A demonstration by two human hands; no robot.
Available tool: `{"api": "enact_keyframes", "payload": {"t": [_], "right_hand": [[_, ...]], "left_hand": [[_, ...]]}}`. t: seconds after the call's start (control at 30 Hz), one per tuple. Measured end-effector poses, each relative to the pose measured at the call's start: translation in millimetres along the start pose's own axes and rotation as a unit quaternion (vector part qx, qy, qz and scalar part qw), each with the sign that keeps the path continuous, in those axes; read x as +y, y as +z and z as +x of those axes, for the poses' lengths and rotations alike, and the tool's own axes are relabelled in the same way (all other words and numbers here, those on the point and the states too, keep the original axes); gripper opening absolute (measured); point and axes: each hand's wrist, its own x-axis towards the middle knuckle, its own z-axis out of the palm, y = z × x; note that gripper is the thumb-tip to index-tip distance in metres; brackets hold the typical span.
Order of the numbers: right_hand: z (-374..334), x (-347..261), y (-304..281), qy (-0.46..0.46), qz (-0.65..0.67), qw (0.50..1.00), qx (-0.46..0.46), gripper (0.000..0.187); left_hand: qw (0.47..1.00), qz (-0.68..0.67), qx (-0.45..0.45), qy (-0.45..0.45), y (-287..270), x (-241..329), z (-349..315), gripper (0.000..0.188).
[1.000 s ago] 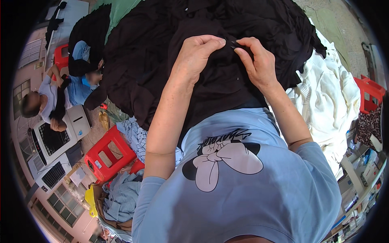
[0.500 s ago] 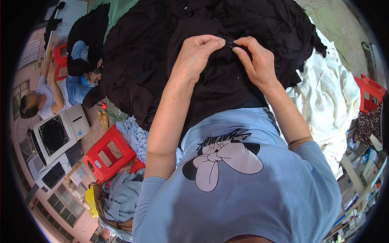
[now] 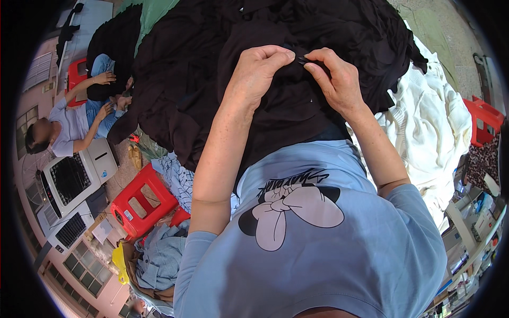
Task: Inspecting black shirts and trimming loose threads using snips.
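A large heap of black cloth is spread over my lap and in front of me. Above it my left hand is closed in a pinch, thumb against forefinger; what sits between those fingertips is too small to make out. Just to its right, my right hand grips a small dark pointed tool between thumb and forefinger, its tip toward the left fingertips. The tool looks like small snips or tweezers, but its dark colour blends into the cloth. A narrow gap separates the two hands.
White knitwear lies heaped at my right, with a red stool beyond. At left are another red stool, a bag of blue clothes and a grey-white appliance. A seated person is at far left.
My hands stay almost in place, the right one shifting only slightly. The person at the left has lowered a raised arm toward the black cloth on their lap.
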Motion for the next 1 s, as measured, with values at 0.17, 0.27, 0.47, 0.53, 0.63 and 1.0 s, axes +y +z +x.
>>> {"api": "enact_keyframes", "payload": {"t": [0.17, 0.27, 0.47, 0.53, 0.63, 1.0], "right_hand": [[1.4, 1.9, 0.4, -0.040, 0.012, 0.999, 0.010, 0.015], [1.1, 0.1, -2.4, -0.052, -0.007, 0.999, 0.007, 0.015], [-2.4, 6.6, 3.8, -0.018, 0.003, 0.999, 0.039, 0.017], [-2.5, 6.5, 5.4, -0.021, 0.010, 0.999, 0.046, 0.017], [0.3, 3.3, 6.5, -0.023, 0.000, 0.999, 0.042, 0.017], [4.5, 0.0, 2.1, -0.025, -0.043, 0.999, 0.019, 0.015]], "left_hand": [[1.000, -0.006, -0.006, -0.008, -1.9, -1.7, 1.3, 0.019], [1.000, -0.013, -0.009, -0.004, -1.9, -1.8, 0.6, 0.019], [1.000, -0.015, 0.000, -0.014, -0.7, -0.2, 1.4, 0.018], [1.000, -0.013, 0.002, -0.012, -0.2, -0.4, 1.5, 0.018], [1.000, -0.012, 0.004, -0.014, -0.4, -1.7, 2.3, 0.019], [1.000, 0.001, 0.008, -0.013, 2.5, 0.0, 1.7, 0.020]]}}
